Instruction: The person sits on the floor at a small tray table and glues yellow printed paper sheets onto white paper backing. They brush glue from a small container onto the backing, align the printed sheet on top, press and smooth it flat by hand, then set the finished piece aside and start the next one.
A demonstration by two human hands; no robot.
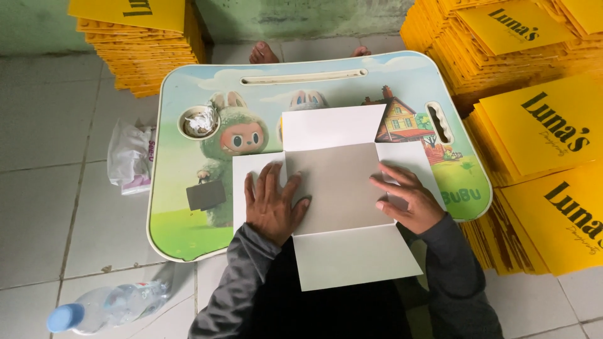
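Observation:
A flat, unfolded cardboard box blank (pixel 336 188) lies inside-up on a small lap table (pixel 188 226) printed with cartoon figures; its middle is grey and its four flaps are white. My left hand (pixel 271 202) presses flat on the left flap and the grey panel's left edge. My right hand (pixel 407 198) rests palm down on the right flap, fingers spread along the crease. Neither hand grips anything. The near flap hangs over the table's front edge above my lap.
Stacks of yellow flat box blanks stand at the right (pixel 540 125), far right corner (pixel 502 31) and far left (pixel 141 44). A plastic water bottle (pixel 107 307) lies on the tiled floor at the near left. A crumpled plastic bag (pixel 130 157) sits left of the table. The table's cup hole (pixel 198 122) holds crumpled paper.

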